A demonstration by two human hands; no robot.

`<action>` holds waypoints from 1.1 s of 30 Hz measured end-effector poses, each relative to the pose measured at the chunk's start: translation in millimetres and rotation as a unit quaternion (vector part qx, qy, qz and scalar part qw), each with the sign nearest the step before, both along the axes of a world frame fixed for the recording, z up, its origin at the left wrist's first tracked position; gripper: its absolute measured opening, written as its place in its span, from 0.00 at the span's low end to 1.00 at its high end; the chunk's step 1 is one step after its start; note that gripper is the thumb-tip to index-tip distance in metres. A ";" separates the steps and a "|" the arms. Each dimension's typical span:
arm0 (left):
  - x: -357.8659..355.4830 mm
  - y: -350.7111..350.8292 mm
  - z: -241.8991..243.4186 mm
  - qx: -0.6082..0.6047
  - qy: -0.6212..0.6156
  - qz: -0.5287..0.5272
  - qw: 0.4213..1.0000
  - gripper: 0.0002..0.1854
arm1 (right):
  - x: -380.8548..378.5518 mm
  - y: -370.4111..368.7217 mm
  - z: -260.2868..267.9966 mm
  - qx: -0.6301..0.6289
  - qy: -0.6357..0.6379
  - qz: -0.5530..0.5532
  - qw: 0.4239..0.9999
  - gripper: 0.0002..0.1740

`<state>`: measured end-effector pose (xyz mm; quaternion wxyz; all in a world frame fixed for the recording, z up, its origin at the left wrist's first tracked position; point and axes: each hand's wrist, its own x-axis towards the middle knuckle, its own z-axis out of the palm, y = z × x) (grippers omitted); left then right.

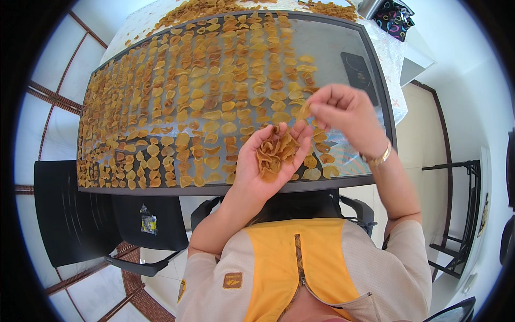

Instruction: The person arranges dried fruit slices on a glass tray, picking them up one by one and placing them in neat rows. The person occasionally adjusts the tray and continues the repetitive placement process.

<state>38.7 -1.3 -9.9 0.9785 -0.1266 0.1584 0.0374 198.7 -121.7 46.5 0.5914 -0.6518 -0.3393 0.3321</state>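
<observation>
My left hand (257,169) is cupped, palm up, around a heap of thin dried amber slices (275,155) above the near side of the glass tabletop (322,36). Just right of it, my right hand (342,112) pinches a single pale slice (302,112) between thumb and fingertips. A gold-coloured band circles the right wrist. Rows of similar dried slices (197,92) cover the glass from its left side to right of the middle. Part of these rows is hidden under both hands.
Larger piles of slices (197,10) lie on a patterned cloth (132,24) beyond the glass. A black induction cooktop panel (358,74) sits at the right. A black chair (149,221) with a small plastic packet (148,221) stands left. A black folding frame (462,217) leans at right.
</observation>
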 end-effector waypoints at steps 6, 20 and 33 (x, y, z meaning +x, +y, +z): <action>-8.7 9.6 -8.7 -0.037 -0.059 -0.070 0.995 0.13 | 96.9 41.9 -8.4 -0.036 -0.115 -0.078 0.990 0.08; -17.8 18.5 -3.8 -0.006 -0.047 -0.078 0.996 0.12 | 189.2 110.9 -68.6 -0.171 -0.195 -0.156 0.953 0.15; -18.9 20.1 -9.9 0.011 -0.046 -0.101 0.994 0.15 | 196.0 98.6 -70.4 -0.085 -0.419 -0.056 0.902 0.10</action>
